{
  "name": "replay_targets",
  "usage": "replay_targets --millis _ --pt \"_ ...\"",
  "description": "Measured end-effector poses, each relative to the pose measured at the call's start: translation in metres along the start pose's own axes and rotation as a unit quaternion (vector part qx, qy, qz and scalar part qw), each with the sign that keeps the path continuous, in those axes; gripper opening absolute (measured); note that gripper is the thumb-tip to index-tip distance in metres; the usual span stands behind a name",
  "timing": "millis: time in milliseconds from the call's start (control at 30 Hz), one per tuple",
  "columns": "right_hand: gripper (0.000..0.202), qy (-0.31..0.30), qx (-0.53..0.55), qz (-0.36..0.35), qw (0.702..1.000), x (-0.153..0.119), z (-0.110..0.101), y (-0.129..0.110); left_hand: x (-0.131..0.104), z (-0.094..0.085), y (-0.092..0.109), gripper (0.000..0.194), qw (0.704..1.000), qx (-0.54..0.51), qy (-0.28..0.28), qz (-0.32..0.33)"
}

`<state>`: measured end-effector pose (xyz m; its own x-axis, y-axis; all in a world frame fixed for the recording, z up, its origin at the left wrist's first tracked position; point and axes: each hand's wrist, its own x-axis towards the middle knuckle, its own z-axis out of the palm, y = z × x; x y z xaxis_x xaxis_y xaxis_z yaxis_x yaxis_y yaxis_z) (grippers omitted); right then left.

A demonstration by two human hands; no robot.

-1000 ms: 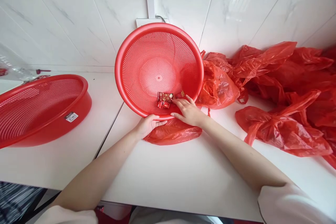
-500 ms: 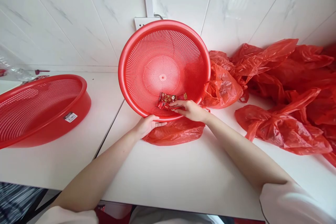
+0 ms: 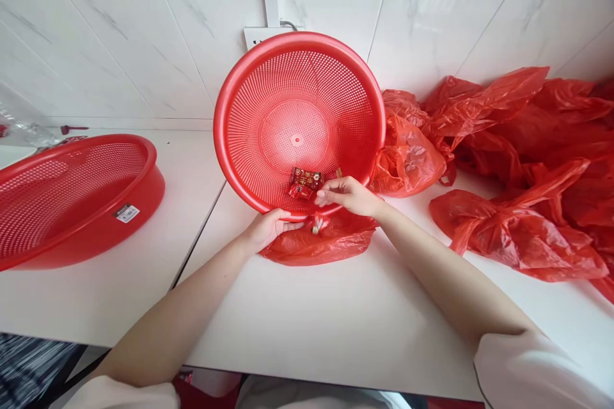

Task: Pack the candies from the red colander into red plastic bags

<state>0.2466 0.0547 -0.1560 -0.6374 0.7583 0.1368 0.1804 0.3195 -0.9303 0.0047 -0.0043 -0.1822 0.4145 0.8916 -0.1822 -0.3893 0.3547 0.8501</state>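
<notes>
A red perforated plastic basket (image 3: 345, 64) stands tilted, its opening toward me. My left hand (image 3: 266, 229) is closed on its front rim, thumb on top and fingers underneath. My right hand (image 3: 348, 197) hovers over the front rim with curled fingers pinched together; what they hold, if anything, is hidden. Beside those fingertips, small red wrapped snack packets (image 3: 307, 179) with gold print lie low in the basket. Under the rim sits a red plastic bag (image 3: 330, 246), and a small pale wrapped piece (image 3: 316, 225) shows at its top.
Another red basket (image 3: 148, 185) with a white label stands at the left on the white table (image 3: 307, 319). Several knotted red plastic bags (image 3: 518, 230) are heaped at the right. Behind the tilted basket, a power socket (image 3: 254, 35) is at the tiled wall.
My right hand has drawn back from the packets toward the front rim, its fingers curling. A pale piece now shows at the bag below. My left hand keeps its place.
</notes>
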Motion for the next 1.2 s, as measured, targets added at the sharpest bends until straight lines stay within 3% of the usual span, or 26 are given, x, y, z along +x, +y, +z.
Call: replay_targets --millis 167,267,367,500,700,1200 --pt "0.035 0.055 -0.175 -0.078 0.98 0.001 0.014 -0.002 -0.002 0.003 0.0 0.033 1.0 0.015 0.004 0.012" --pt "0.055 0.039 -0.261 -0.11 0.958 0.001 0.028 0.002 -0.002 0.004 -0.002 0.033 0.999 0.03 -0.007 0.013" --pt "0.069 0.003 -0.311 -0.099 0.945 0.0 0.035 0.004 -0.002 0.005 -0.004 0.031 1.0 0.026 -0.005 0.006" --pt "0.075 -0.015 -0.314 -0.118 0.942 -0.003 0.033 0.002 -0.001 0.005 -0.004 0.032 1.0 0.007 0.018 0.002" --pt "0.075 0.003 -0.311 -0.148 0.939 -0.003 0.03 -0.002 -0.002 0.005 -0.002 0.032 1.0 -0.006 0.01 -0.008" --pt "0.032 0.003 -0.187 -0.194 0.963 -0.002 0.029 0.0 -0.003 0.007 -0.001 0.028 1.0 0.004 0.019 -0.01"
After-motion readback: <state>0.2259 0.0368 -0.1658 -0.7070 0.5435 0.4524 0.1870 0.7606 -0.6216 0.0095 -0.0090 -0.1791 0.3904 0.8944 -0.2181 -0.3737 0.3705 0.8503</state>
